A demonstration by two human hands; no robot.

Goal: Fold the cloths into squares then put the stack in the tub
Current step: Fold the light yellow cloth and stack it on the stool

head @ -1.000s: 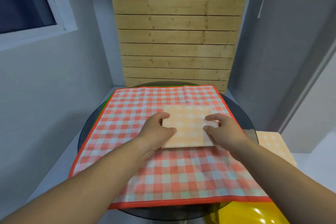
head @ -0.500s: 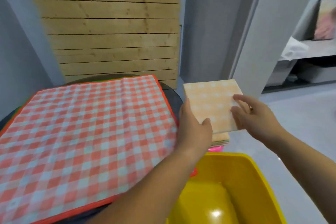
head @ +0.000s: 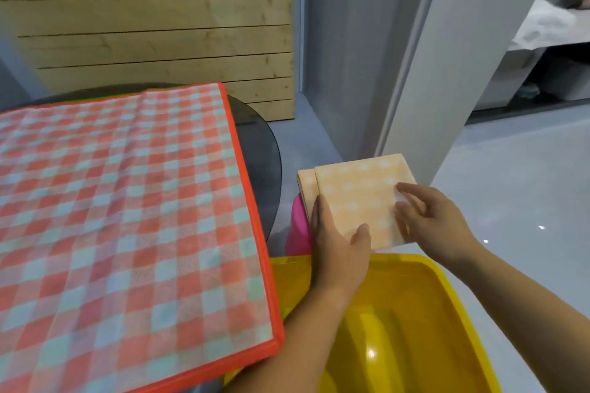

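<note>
Our left hand (head: 338, 244) grips the folded orange cloth (head: 359, 198), thumb on top; our right hand (head: 431, 220) pinches its right edge, just beyond the yellow tub (head: 396, 322).

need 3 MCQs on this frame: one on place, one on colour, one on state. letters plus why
1. Where is the folded orange cloth?
A) inside the tub
B) over the stack on the pink stool
C) on the table

2. What colour is the tub?
A) blue
B) yellow
C) green

3. How does the red checked cloth lie?
A) spread flat on the table
B) folded into a small square
C) bunched up in the tub

Answers:
1 B: the left hand holds it over another folded cloth on the stool, beyond the tub's rim.
2 B: its rim and inside are plain yellow.
3 A: it lies open across the tabletop, with its orange border running along the edges.
</note>
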